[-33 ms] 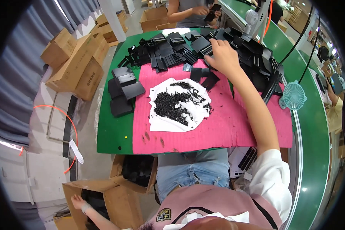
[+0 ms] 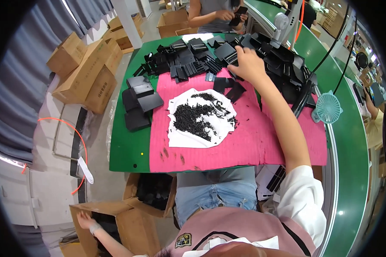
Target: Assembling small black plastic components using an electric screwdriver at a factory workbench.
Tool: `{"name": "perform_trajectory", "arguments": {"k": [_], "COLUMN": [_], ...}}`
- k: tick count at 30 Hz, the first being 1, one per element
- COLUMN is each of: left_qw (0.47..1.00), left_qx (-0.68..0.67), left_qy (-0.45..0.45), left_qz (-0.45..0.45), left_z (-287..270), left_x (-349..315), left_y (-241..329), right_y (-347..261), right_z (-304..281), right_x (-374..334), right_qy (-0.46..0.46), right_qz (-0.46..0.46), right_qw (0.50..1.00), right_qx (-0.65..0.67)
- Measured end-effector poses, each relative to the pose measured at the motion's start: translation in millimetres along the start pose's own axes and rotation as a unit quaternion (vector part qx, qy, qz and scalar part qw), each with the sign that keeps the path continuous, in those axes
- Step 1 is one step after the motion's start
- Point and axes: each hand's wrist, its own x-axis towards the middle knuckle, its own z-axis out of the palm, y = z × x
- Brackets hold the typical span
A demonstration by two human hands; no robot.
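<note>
My right hand (image 2: 249,65) reaches across the table to the far pile of black plastic parts (image 2: 186,58). Its thumb and fingers are apart, resting at the edge of a flat ribbed black part (image 2: 225,51); no grip on it shows. My left hand (image 2: 85,221) is low at the left, over an open cardboard box (image 2: 135,229). Its fingers are stretched out and nothing is in them. Between me and the pile lies a white cloth (image 2: 182,140) with many small black pieces (image 2: 192,120) heaped on it.
A pink sheet (image 2: 270,143) covers much of the green table (image 2: 126,158). Flat black parts (image 2: 137,103) lie at its left. A teal round fan (image 2: 328,108) stands at the right edge. Another box (image 2: 152,192) holds black parts below the table. Across it, a person holds a phone (image 2: 238,16).
My left hand has shifted slightly up and to the left over the box. My right hand has barely moved at the pile.
</note>
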Motion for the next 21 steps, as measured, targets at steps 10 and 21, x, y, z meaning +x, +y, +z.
{"name": "perform_trajectory", "arguments": {"k": [10, 21], "left_qw": [0.854, 0.608], "left_qx": [-0.065, -0.083], "left_qy": [-0.497, -0.780], "left_qz": [0.140, -0.120], "left_z": [278, 374], "left_x": [-322, -505], "left_y": [82, 67], "right_y": [26, -70], "right_z": [44, -56], "right_x": [23, -20], "right_qy": [-0.025, -0.149], "right_qz": [0.104, 0.040], "right_qw": [0.960, 0.719], "right_qx": [0.259, 0.678]}}
